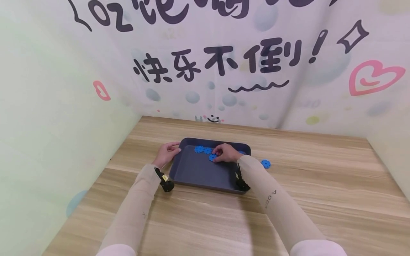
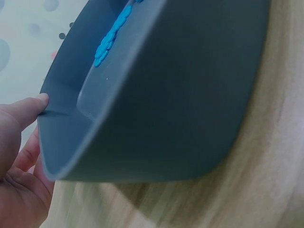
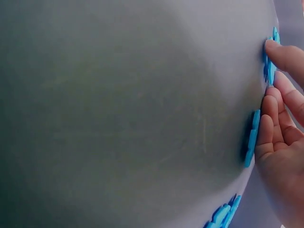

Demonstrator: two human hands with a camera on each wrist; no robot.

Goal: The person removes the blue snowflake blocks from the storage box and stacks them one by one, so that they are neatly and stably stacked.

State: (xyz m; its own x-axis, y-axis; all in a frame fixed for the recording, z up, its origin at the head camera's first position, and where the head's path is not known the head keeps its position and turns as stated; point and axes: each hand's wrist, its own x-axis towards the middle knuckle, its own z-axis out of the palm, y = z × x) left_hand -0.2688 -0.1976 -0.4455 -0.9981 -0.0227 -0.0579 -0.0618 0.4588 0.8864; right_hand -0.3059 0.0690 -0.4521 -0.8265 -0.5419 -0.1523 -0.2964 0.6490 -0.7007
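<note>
A dark grey rectangular tray lies on the wooden table. At its far left corner my left hand grips the rim, thumb over the edge and fingers behind the outer wall in the left wrist view. My right hand is over the tray and pinches a blue notched plastic disc between thumb and fingers, close to the tray floor. Two similar blue discs lie just left of it along the far side. In the right wrist view, another blue disc sits below the curled fingers, with more blue discs near the bottom edge.
One more blue disc lies on the table to the right of the tray, beside my right forearm. A printed cloth backdrop hangs behind the table's far edge. Black wrist cameras overlap the tray's near corners.
</note>
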